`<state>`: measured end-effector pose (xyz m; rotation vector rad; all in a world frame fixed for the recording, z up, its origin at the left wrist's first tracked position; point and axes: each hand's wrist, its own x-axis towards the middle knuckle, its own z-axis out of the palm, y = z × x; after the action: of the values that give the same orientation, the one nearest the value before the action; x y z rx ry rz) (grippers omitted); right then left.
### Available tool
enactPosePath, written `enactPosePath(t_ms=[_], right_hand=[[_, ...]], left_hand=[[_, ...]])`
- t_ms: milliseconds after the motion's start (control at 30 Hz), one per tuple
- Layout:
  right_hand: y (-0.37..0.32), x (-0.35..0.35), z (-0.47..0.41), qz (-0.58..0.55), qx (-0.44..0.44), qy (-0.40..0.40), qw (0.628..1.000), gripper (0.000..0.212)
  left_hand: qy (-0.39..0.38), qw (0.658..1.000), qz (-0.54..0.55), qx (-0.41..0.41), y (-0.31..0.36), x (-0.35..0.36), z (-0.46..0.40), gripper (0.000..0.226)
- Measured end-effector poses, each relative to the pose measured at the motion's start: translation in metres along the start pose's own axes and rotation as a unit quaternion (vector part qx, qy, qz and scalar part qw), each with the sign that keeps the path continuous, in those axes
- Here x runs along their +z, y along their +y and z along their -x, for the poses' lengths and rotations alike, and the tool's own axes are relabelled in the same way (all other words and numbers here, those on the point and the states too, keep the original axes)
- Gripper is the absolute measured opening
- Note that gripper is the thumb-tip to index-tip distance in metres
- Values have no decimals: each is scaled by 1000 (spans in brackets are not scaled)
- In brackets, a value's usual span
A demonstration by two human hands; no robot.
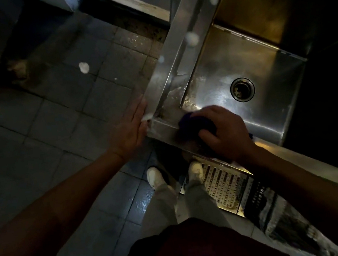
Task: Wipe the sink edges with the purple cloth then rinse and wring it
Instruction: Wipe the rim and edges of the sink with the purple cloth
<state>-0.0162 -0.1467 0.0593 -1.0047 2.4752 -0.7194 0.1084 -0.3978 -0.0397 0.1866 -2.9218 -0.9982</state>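
A stainless steel sink (166, 98) fills the right of the view, with a round drain (242, 89) in its basin. My right hand (224, 131) grips the bunched purple cloth (188, 121) and presses it on the sink's front edge near the left corner. Most of the cloth is hidden under the fingers. My left hand (130, 128) lies flat with straight fingers against the outer side of the sink's left corner. White foam (148, 116) sits by its fingertips.
Blobs of foam lie on the left rim (192, 38) and on the tiled floor (83, 67). A perforated metal floor grate (223, 185) runs under the sink front, beside my white shoes (155, 176). A dark cabinet stands at the far left.
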Motion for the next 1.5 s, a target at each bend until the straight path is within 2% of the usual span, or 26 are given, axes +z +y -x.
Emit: enactPosePath(t_ms=[100,267,400,533,667,867,1033,1133,1267,1400,1500], right_hand=[[-23,12,-17,-20,-64,16,998,50],[-37,69,-27,76,-147,-37,986,41],[-31,86,-20,128,-166,-42,977,38],[24,62,43,126,-169,-13,977,29],[55,44,71,136,-147,-7,980,38],[11,72,0,132,-64,34,989,50],[-12,77,-62,110,-67,63,990,42],[-7,74,-52,84,-105,71,988,43],[-5,87,-32,102,-170,58,978,50],[-8,93,-87,115,-185,78,973,52],[-2,95,-120,136,-200,105,964,49]], left_hand=[[-9,999,9,-31,-1,2,0,64],[-39,999,35,-15,-14,-1,2,54],[-44,998,31,-24,-12,-3,2,52],[-27,999,-5,-39,-7,-3,4,55],[-35,998,-7,-50,-5,-4,2,60],[-22,995,-10,-92,2,-1,4,66],[-45,992,-9,-114,2,-3,3,71],[-32,994,-29,-100,4,-2,3,67],[-30,994,11,-105,2,-1,4,67],[-31,994,33,-103,6,-4,3,72],[-28,994,24,-100,8,-4,2,66]])
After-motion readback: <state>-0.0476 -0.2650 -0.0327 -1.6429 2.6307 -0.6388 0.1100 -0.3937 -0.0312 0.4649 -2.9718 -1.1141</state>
